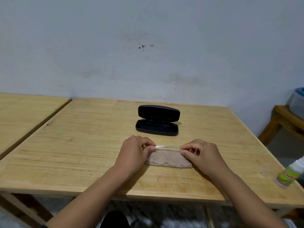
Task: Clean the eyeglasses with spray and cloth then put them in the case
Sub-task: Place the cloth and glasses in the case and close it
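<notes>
Glasses (167,147) sit just below the middle of the frame, a thin clear frame held between my two hands above the tan cloth (167,159) on the table (82,145). I judge them light, stiff but fragile, and slick where the lenses are, so the ends near the hinges are the place to hold, not the glass. Going from the left: my left hand (134,153) is curled nearly closed, thumb and forefinger pinching the left end of the frame. Mid-frame the cloth lies folded flat under the glasses; it looks soft and limp, and whether the frame touches it I cannot tell. My right hand (201,155) is curled the same way, pinching the right end, its lower fingers resting on the cloth's edge. Above the hands the black case (157,127) stands open, well apart. At the lower right edge the spray (289,174) lies near the table's corner, untouched.
</notes>
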